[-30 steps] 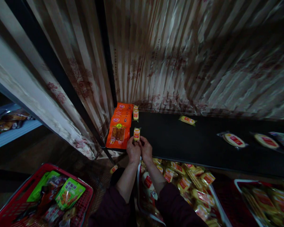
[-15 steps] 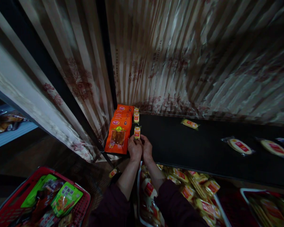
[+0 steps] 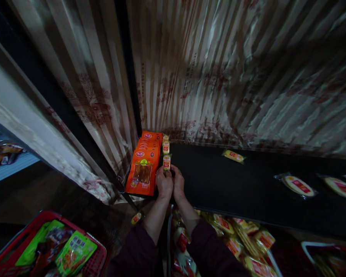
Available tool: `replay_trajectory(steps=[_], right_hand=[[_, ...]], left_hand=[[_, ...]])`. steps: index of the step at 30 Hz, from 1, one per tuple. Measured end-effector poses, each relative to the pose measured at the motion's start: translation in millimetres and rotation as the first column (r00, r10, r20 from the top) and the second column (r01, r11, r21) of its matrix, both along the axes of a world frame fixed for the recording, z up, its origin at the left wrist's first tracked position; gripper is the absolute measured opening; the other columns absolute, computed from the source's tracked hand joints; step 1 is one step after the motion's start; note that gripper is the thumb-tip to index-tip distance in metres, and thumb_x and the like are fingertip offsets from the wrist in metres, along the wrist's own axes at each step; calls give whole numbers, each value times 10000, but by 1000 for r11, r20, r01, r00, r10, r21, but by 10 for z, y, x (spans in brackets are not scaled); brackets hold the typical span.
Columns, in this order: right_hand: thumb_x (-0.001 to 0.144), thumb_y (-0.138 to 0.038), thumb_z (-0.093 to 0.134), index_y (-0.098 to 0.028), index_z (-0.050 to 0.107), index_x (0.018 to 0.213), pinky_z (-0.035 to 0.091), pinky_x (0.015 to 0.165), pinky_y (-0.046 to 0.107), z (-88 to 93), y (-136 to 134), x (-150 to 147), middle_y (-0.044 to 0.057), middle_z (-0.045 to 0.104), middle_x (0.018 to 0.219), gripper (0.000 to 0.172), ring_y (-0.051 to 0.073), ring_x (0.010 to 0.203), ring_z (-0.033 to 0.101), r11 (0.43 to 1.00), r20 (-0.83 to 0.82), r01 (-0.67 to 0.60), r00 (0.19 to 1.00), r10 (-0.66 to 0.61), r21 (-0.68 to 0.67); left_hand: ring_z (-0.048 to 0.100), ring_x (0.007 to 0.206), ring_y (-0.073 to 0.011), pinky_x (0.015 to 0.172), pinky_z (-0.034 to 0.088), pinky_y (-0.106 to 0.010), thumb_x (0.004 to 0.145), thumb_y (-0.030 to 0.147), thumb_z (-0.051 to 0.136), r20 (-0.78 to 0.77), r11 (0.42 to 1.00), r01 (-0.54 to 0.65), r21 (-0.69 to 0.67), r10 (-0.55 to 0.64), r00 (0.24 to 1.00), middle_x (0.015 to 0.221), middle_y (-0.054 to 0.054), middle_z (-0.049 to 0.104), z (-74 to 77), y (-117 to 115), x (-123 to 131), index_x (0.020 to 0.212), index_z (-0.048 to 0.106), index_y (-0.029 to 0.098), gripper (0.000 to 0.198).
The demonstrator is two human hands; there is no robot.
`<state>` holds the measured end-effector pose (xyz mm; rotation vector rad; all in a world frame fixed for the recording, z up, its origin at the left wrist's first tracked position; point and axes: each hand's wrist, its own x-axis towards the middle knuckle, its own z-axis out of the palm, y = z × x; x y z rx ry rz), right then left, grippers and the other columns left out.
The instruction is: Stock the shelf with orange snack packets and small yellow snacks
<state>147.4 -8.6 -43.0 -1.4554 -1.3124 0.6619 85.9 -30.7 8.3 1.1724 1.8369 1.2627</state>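
Observation:
Both my hands meet at the left end of a black shelf. Between them stands a small yellow snack packet with a red and white label. The fingers of my left hand are closed on its lower end from the left. My right hand closes on the same end from the right, fingertips partly hidden. Just behind it are more yellow packets in a row. Left of my hands, orange snack bags overlap in a row, the front one showing brown sticks through a window.
Another yellow packet and oval wrapped pastries lie on the shelf. Below is a crate of yellow packets. A red basket with green bags stands lower left. A dark post and striped curtain border the shelf.
The packet in my hands has come nearer to the row of yellow packets behind it. The view has shifted slightly, so the shelf and baskets sit lower in the picture.

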Motion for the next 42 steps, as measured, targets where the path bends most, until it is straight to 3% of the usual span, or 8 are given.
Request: replay_trajectory(steps=[9, 28, 34, 42], right_hand=[[714, -275, 495, -195, 642, 1053, 467, 881, 384, -13, 177, 15, 69, 695, 1005, 379, 216, 910, 622, 999, 2, -35, 999, 35, 2], [793, -245, 469, -208, 612, 1149, 453, 813, 341, 131, 385, 20, 59, 676, 1047, 386, 222, 919, 580, 991, 293, 0, 955, 40, -134], [795, -245, 474, -227, 624, 1119, 447, 823, 346, 88, 404, 20, 59, 668, 1044, 357, 231, 928, 575, 996, 341, 11, 940, 20, -89], [792, -244, 470, -227, 619, 1131, 448, 843, 352, 22, 428, 62, 70, 657, 1076, 371, 232, 947, 570, 998, 331, -23, 943, 43, -65]], left_hand=[[607, 990, -186, 905, 448, -280, 799, 148, 433, -30, 1000, 20, -12, -20, 999, 1050, -108, 671, 24, 163, -28, 1050, 640, 142, 325], [641, 895, -201, 842, 475, -308, 821, 145, 404, -94, 998, 67, -7, -67, 993, 962, -117, 696, 6, 438, -39, 1018, 637, 148, 305], [564, 1154, -205, 1037, 388, -326, 819, 126, 412, -86, 998, 53, 36, -49, 995, 1207, -129, 632, -56, 470, -17, 1100, 631, 140, 357], [407, 1325, -208, 1125, 297, -351, 856, 164, 381, -82, 993, 77, 84, -70, 994, 1389, -138, 489, -139, 424, 28, 1227, 580, 116, 424]])
